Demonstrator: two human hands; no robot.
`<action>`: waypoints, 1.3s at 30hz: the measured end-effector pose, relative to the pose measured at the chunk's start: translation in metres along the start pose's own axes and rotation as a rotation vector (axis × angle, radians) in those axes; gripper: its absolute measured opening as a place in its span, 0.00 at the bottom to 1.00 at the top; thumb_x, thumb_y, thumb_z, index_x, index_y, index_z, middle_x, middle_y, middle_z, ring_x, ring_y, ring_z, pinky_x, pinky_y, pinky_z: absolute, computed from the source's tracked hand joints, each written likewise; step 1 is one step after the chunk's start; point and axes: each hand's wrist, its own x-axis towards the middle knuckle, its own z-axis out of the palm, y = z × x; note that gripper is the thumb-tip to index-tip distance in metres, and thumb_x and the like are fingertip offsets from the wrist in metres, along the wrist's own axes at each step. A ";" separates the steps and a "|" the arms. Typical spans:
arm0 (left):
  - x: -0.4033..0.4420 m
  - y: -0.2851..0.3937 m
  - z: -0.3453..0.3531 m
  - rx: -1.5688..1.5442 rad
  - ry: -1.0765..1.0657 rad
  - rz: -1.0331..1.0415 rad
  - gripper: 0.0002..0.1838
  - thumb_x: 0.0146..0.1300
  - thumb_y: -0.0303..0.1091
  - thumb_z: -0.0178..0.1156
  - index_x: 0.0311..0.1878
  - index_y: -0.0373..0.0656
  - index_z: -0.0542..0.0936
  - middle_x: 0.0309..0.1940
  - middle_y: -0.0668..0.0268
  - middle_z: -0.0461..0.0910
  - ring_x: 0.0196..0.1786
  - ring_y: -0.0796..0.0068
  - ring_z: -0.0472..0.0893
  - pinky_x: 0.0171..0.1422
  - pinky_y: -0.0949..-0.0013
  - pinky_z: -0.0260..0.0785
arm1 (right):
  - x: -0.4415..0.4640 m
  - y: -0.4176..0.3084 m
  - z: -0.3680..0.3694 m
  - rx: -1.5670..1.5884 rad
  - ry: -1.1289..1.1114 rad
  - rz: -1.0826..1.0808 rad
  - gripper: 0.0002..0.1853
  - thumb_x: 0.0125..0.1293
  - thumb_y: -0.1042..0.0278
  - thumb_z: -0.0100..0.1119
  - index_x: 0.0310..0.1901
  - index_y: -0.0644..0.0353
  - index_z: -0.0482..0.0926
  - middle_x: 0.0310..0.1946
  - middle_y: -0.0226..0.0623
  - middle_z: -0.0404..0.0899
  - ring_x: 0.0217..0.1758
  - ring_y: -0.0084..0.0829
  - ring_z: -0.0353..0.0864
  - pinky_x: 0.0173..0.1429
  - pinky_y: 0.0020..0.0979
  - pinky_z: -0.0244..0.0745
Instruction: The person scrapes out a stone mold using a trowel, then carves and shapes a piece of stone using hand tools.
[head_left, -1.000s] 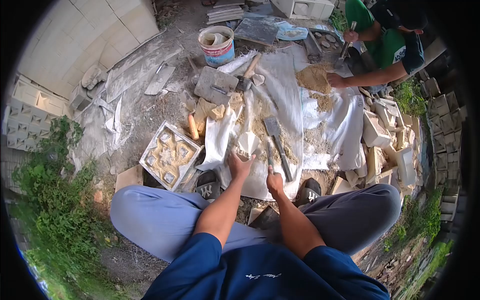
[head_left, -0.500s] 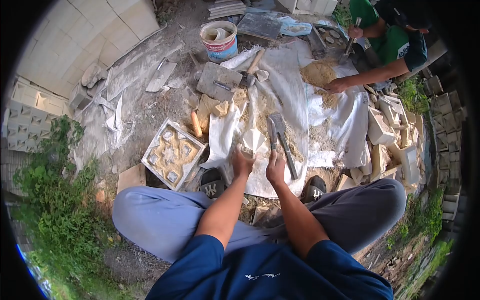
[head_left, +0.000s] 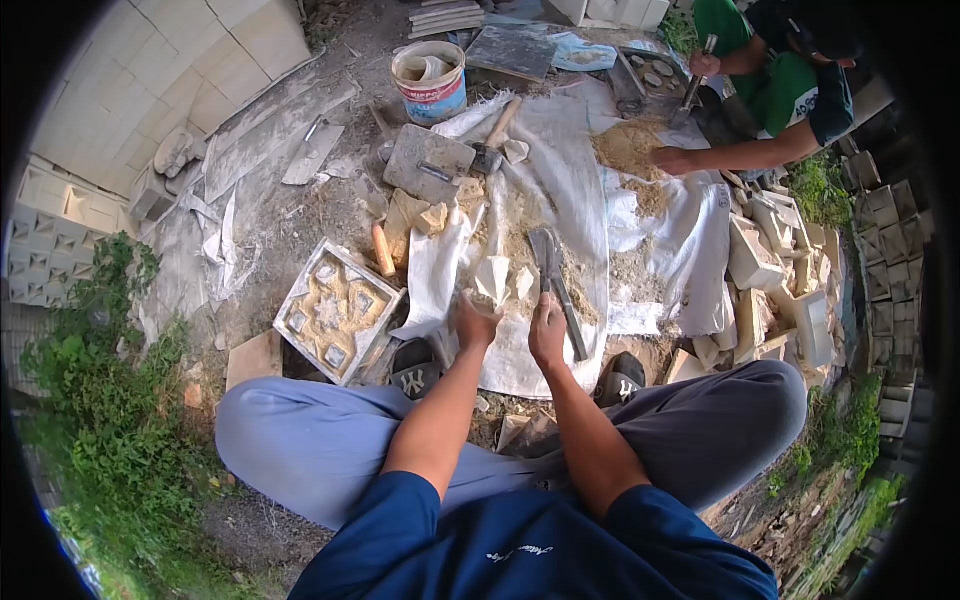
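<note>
Biggest thing here is the white sack sheet, spread on the ground right in the middle. Far right there's another person, one hand round an upright tool, the other by a sandy heap. Nearer on the right sits a messy pile of pale blocks. Over on the left you've got a square mould with a yellowish pattern inside, then a bucket at the far side, a grey float and a hammer just nearer. A long flat blade lies on the sheet, right beside the narrow tool that the right hand has its fingers closed around. The left hand is curled round the near end of a pale pointed piece, held above the sheet's near half. Smallest is a pale chunk just right of it.
</note>
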 end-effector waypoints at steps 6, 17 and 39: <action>0.000 0.006 -0.008 -0.073 -0.147 -0.168 0.45 0.42 0.44 0.79 0.61 0.36 0.68 0.56 0.44 0.76 0.60 0.45 0.76 0.64 0.52 0.69 | -0.004 0.037 0.006 -0.346 -0.134 0.271 0.44 0.73 0.32 0.40 0.31 0.79 0.80 0.29 0.73 0.78 0.41 0.67 0.81 0.49 0.54 0.72; -0.018 -0.020 -0.006 -0.127 -0.104 -0.100 0.41 0.42 0.42 0.77 0.58 0.35 0.70 0.51 0.42 0.78 0.57 0.41 0.76 0.63 0.49 0.69 | -0.008 -0.008 0.008 -0.066 0.132 -0.241 0.36 0.78 0.44 0.41 0.22 0.72 0.72 0.20 0.64 0.73 0.26 0.62 0.74 0.35 0.55 0.61; -0.024 -0.027 0.002 -0.122 -0.007 -0.066 0.43 0.47 0.42 0.77 0.64 0.36 0.68 0.56 0.44 0.74 0.61 0.43 0.72 0.68 0.50 0.64 | -0.007 0.032 0.012 -0.353 -0.108 0.273 0.40 0.75 0.37 0.41 0.30 0.75 0.81 0.30 0.69 0.79 0.39 0.62 0.81 0.47 0.53 0.72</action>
